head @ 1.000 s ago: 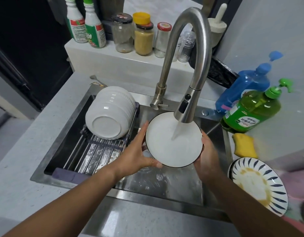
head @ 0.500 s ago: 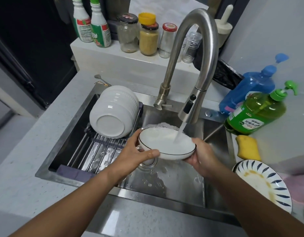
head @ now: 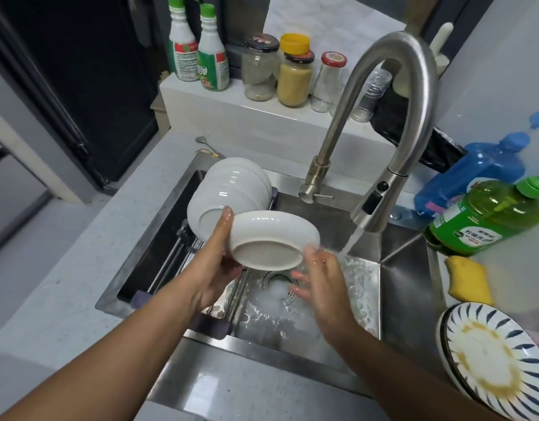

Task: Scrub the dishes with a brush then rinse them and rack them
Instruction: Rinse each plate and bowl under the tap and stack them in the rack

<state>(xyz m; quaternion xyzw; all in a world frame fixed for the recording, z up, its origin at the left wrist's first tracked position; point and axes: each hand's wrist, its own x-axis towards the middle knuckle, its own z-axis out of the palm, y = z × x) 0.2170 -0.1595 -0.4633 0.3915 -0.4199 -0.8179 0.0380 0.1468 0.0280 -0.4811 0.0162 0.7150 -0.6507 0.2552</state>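
The left hand [head: 215, 262] is gripping the upturned white bowl [head: 272, 238] just beside the stacked bowls [head: 228, 192] on the rack [head: 171, 268], the right hand [head: 319, 279] is hovering spread, so it should be tipped to drain before nesting gently.

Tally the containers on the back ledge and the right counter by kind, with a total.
Green-capped white plastic squeeze bottles: 2
Lidded glass jars: 3
Clear plastic bottle behind the steel tap: 1
Pump bottles of dish soap, one blue, one green: 2
Total: 8
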